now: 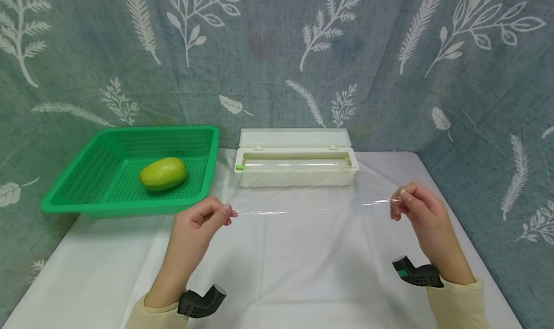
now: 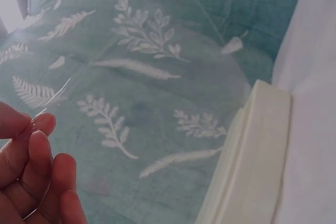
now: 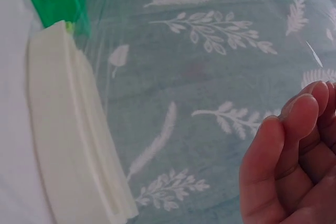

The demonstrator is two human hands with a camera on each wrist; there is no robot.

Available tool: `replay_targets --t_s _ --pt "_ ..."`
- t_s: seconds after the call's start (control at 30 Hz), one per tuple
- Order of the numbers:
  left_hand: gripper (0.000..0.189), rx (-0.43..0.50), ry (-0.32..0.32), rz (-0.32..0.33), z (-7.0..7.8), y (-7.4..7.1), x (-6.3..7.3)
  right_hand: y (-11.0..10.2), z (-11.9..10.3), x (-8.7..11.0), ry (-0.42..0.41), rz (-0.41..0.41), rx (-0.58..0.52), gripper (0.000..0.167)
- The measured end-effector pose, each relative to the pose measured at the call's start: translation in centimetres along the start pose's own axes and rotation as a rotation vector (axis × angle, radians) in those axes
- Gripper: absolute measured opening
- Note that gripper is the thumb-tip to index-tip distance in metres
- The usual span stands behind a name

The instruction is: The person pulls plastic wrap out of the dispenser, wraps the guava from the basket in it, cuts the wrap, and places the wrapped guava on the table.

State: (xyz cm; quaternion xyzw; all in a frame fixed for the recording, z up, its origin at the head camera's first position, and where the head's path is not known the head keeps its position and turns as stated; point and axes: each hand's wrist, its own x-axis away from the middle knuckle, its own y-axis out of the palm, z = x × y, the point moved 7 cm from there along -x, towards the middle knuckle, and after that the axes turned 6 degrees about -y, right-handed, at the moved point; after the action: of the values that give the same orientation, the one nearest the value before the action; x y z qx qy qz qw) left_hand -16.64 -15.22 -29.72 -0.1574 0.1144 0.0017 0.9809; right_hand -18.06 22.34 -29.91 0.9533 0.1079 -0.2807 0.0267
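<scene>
A clear sheet of plastic wrap (image 1: 264, 212) stretches between my two hands in the head view, its front edge glinting. My left hand (image 1: 201, 223) pinches one corner between thumb and fingers, just in front of the green basket. Over on the right, my right hand (image 1: 420, 216) pinches the opposite corner. The sheet runs back to a white wrap dispenser (image 1: 298, 177), whose lid (image 1: 296, 137) stands raised behind a roll (image 1: 298, 163). In the left wrist view, fingertips (image 2: 44, 124) grip the film edge beside the dispenser (image 2: 257, 150); the right wrist view shows fingers (image 3: 302, 114) pressed together.
A green perforated basket (image 1: 130, 206) sits at the left of the table, holding a green-yellow oval fruit (image 1: 163, 174). A leaf-patterned curtain (image 1: 268, 55) rises behind and along the sides. White cloth (image 1: 311, 281) covers the table.
</scene>
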Motion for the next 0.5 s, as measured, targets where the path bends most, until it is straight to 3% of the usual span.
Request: replay_targets --t_s 0.23,0.5 --pt "0.020 -0.085 0.001 -0.022 -0.8 0.0 0.9 0.3 0.6 1.6 0.050 -0.033 0.038 0.019" --pt "0.026 -0.161 -0.080 -0.090 -2.8 1.0 2.6 0.1 2.3 4.4 0.255 -0.041 0.198 0.021"
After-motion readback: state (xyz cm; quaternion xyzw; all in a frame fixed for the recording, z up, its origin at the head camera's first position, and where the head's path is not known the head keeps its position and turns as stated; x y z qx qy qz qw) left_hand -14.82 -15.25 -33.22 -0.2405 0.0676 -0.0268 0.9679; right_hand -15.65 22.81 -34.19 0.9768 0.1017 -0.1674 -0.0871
